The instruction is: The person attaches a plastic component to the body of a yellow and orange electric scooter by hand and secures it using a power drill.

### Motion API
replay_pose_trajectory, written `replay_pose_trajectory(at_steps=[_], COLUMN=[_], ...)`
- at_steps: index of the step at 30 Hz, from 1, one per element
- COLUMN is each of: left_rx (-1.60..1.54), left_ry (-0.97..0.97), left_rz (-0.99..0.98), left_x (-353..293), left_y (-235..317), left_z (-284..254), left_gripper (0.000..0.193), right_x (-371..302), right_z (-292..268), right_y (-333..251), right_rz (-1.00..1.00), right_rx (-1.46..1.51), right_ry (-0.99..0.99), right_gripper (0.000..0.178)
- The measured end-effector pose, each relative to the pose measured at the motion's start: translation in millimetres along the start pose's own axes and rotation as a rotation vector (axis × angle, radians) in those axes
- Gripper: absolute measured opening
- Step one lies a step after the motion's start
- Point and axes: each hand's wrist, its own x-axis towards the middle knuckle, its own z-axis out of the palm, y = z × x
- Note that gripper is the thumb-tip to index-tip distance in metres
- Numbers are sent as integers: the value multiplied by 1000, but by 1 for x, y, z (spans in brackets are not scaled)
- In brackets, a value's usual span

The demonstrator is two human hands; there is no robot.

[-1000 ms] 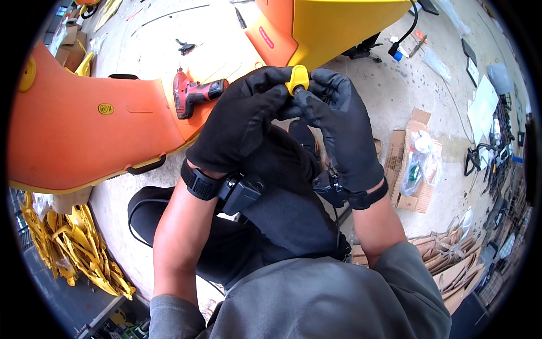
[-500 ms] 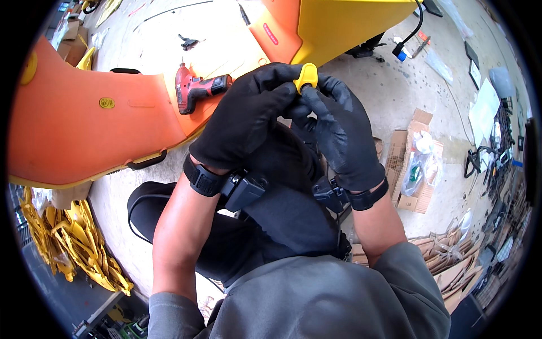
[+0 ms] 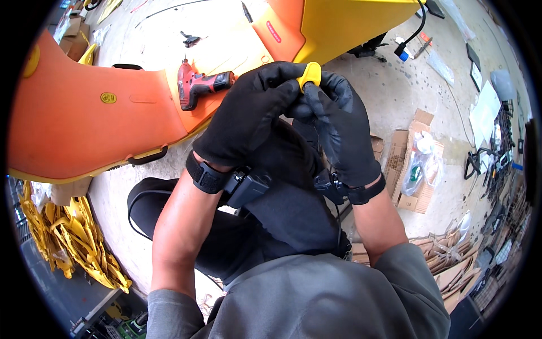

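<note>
Both hands wear black gloves and meet in front of my knees around a small yellow plastic knob (image 3: 310, 74) with a rounded tab. My left hand (image 3: 248, 107) pinches its left side between thumb and fingers. From the other side my right hand (image 3: 342, 124) closes on it, thumb pressed near its dark lower end. What the curled fingers cover underneath cannot be seen. Left of my hands a red and black cordless drill (image 3: 199, 86) lies on the large orange and yellow plastic body (image 3: 84, 113).
A yellow and orange panel (image 3: 344, 28) rises just beyond my hands. A small black part (image 3: 190, 39) lies farther off. On the right stands an open cardboard box (image 3: 416, 169) with plastic bags. Yellow scraps (image 3: 84, 243) are heaped at lower left, flattened cardboard (image 3: 451, 260) at lower right.
The yellow knob has tilted a little and shifted slightly to the right within my fingers. Both hands keep their grip.
</note>
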Motion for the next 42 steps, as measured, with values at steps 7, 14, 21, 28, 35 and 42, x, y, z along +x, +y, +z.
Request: replay_pose_trajectory(at_steps=[7, 14, 21, 28, 35, 42], left_rx=[48, -128, -56, 89, 120, 270], left_ry=[21, 85, 99, 118, 127, 191], left_rz=[-11, 9, 29, 85, 6, 14], left_x=[-1, 1, 1, 3, -1, -1], left_y=[1, 2, 0, 0, 8, 7], left_z=[-2, 7, 2, 7, 11, 14], left_gripper=[30, 30, 30, 29, 29, 19], right_x=[0, 0, -9, -6, -3, 1], right_z=[4, -2, 1, 2, -4, -2], right_y=[0, -6, -6, -7, -12, -8], right_rz=[-14, -17, -366, -436, -392, -739], right_rx=[-35, 88, -469, -554, -690, -1196], right_ry=[14, -25, 139, 120, 70, 85], right_gripper=[37, 35, 30, 25, 23, 19])
